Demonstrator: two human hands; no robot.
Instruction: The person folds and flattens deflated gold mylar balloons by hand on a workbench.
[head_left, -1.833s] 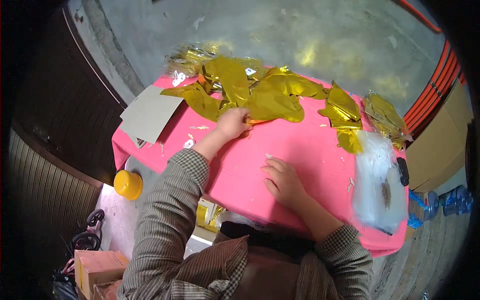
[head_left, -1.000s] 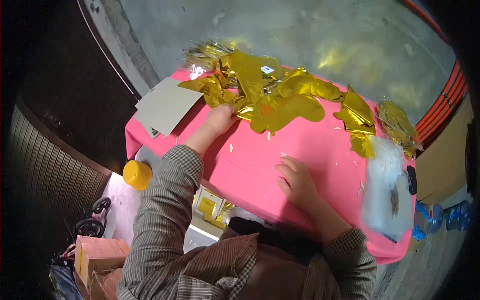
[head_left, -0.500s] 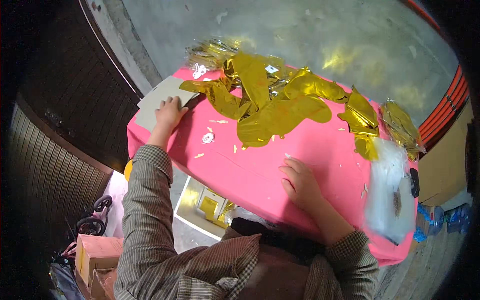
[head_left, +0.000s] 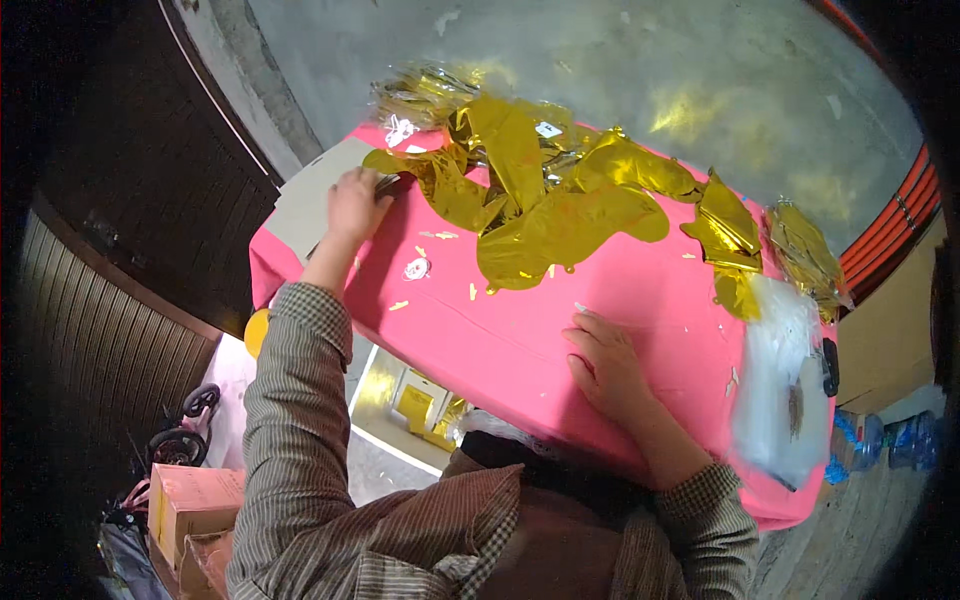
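My left hand [head_left: 357,207] is at the far left of the pink-covered table [head_left: 480,345], its fingers bent and closed over the edge of a flat grey card sheet [head_left: 305,215]. A dark edge shows by those fingertips. Right of them lie crumpled flat gold foil balloons [head_left: 560,235]. On the cloth near the table's front edge rests my right hand [head_left: 612,375], palm down with fingers loosely stretched. A small white scrap [head_left: 582,308] lies at its fingertips, and whether they touch it is unclear.
Clear bags of gold foil lie at the back [head_left: 425,95] and right [head_left: 805,250]. Clear plastic sleeves [head_left: 775,385] cover the right end. Small scraps and a round white sticker [head_left: 417,268] dot the cloth. Below the front edge stands a white box [head_left: 400,410]; a carton [head_left: 195,500] stands lower left.
My left hand has moved slightly up and right on the grey card, its spread fingers now drawn together. The right hand stays in nearly the same place. The view has shifted a little.
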